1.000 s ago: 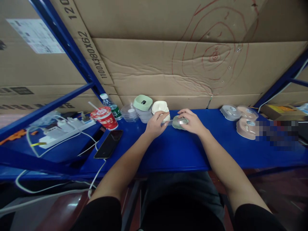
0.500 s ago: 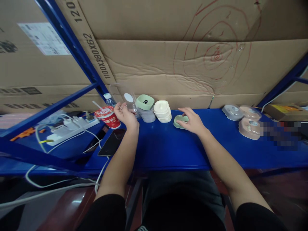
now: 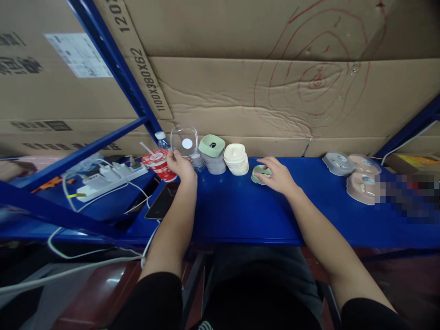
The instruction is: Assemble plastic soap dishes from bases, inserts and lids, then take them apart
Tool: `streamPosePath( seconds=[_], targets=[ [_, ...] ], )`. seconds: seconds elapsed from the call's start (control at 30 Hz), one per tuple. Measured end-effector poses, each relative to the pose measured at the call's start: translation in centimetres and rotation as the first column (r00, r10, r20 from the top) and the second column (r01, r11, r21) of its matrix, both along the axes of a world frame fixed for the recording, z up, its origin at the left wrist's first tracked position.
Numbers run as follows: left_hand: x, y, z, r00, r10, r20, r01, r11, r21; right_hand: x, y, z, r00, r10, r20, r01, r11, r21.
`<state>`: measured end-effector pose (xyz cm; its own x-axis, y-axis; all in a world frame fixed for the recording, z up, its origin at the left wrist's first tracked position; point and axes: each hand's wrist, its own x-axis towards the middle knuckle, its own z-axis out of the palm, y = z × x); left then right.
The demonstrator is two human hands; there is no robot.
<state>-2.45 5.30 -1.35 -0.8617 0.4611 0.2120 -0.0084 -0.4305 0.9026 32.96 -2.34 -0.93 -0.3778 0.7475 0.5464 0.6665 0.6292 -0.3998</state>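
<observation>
A clear plastic lid [image 3: 179, 135] with a white round sticker is raised and tilted in my left hand [image 3: 182, 166], its lower edge pinched between thumb and fingers. My right hand [image 3: 278, 174] is curved around a small pale green dish [image 3: 257, 176] on the blue table, thumb on the near side and fingers at the far rim; the hand hides part of it. Between my hands stand a stack of cream square pieces [image 3: 236, 159] and a grey stack [image 3: 216, 166] topped by a green piece [image 3: 212, 145] with a dark slot. Behind my left hand are more clear lids [image 3: 198, 163].
A red paper cup [image 3: 158, 164] with a straw, a water bottle [image 3: 162, 141] and a dark phone [image 3: 161, 201] sit left. A power strip [image 3: 112, 181] with cables lies beyond the blue post. Lidded boxes [image 3: 362, 188] stand right. Cardboard [image 3: 220, 82] closes off the back.
The clear lid has turned, so its face and sticker now show more squarely. The view has shifted slightly. My right hand stays at the green dish. Part of another person's arm appears at far left.
</observation>
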Motion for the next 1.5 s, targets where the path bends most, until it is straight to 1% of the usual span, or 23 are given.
streamPosePath(
  seconds=[0.17,0.27,0.4,0.53,0.67,0.73,0.77,0.83,0.87,0.9,0.97,1.03,1.1,1.13,1.2,1.27,1.37,1.43,1.5],
  targets=[
    [-0.4,0.3,-0.4,1.0,0.008,0.003,-0.008,1.0,-0.015,-0.1,-0.1,-0.1,1.0,0.005,0.017,-0.005,1.0,0.018],
    [-0.6,0.6,-0.6,0.999,0.0,0.035,0.003,0.997,-0.071,-0.2,-0.2,0.1,1.0,0.015,0.023,-0.015,0.999,0.03],
    [-0.7,0.8,-0.8,0.997,-0.006,0.083,0.016,0.992,-0.122,-0.2,-0.4,0.4,0.999,0.007,0.045,-0.007,1.0,0.002],
    [-0.9,0.9,-1.1,0.998,-0.009,0.062,0.016,0.993,-0.113,-0.2,-0.4,0.4,0.999,0.02,0.035,-0.021,0.999,0.033],
    [-0.9,1.2,-1.5,0.999,-0.021,0.05,0.027,0.991,-0.132,-0.3,-0.3,0.2,0.999,0.034,0.029,-0.035,0.998,0.048],
    [-1.0,1.2,-1.6,1.0,0.006,0.027,-0.003,0.991,-0.136,-0.2,-0.2,0.3,0.999,0.016,0.044,-0.017,0.999,0.038],
    [-1.0,1.2,-1.6,0.999,0.042,-0.01,-0.042,0.991,-0.128,-0.1,-0.1,0.3,0.998,-0.01,0.054,0.008,1.0,0.03],
    [-0.8,0.9,-1.5,0.982,0.134,-0.136,-0.145,0.987,-0.071,0.4,0.3,0.5,0.991,-0.089,0.101,0.089,0.996,-0.001],
    [-0.6,0.6,-1.3,0.962,0.176,-0.21,-0.186,0.982,-0.027,0.9,0.6,0.5,0.981,-0.135,0.14,0.14,0.99,-0.027],
    [-0.2,0.2,-1.1,0.937,0.203,-0.284,-0.206,0.978,0.019,1.4,0.8,0.6,0.966,-0.175,0.189,0.19,0.98,-0.062],
    [0.7,-0.8,-0.6,0.887,0.212,-0.41,-0.187,0.977,0.102,2.5,1.4,0.4,0.929,-0.212,0.304,0.268,0.951,-0.156],
    [2.0,-1.9,-0.2,0.833,0.193,-0.518,-0.132,0.98,0.152,3.4,1.8,0.2,0.898,-0.187,0.399,0.307,0.914,-0.264],
    [3.4,-3.0,0.1,0.767,0.164,-0.62,-0.062,0.981,0.183,3.9,2.1,-0.1,0.874,-0.142,0.465,0.325,0.882,-0.341],
    [4.1,-3.6,0.1,0.726,0.149,-0.672,-0.02,0.98,0.196,4.0,2.2,-0.3,0.862,-0.136,0.488,0.34,0.87,-0.358],
    [5.5,-4.6,-0.1,0.619,0.1,-0.779,0.086,0.977,0.194,3.8,2.3,-0.5,0.847,-0.154,0.509,0.371,0.857,-0.358],
    [6.9,-5.4,-0.5,0.48,0.007,-0.877,0.2,0.973,0.118,3.5,2.4,-0.6,0.86,-0.177,0.478,0.373,0.857,-0.355],
    [8.6,-6.4,-1.0,0.245,-0.166,-0.955,0.326,0.942,-0.079,3.2,2.6,-0.6,0.926,-0.154,0.345,0.281,0.89,-0.359],
    [9.3,-6.8,-1.2,0.118,-0.259,-0.959,0.36,0.911,-0.202,3.1,2.6,-0.5,0.962,-0.129,0.239,0.207,0.918,-0.338],
    [9.7,-7.0,-1.3,0.031,-0.356,-0.934,0.355,0.877,-0.323,3.0,2.5,-0.4,0.986,-0.096,0.139,0.135,0.942,-0.306]
  ],
)
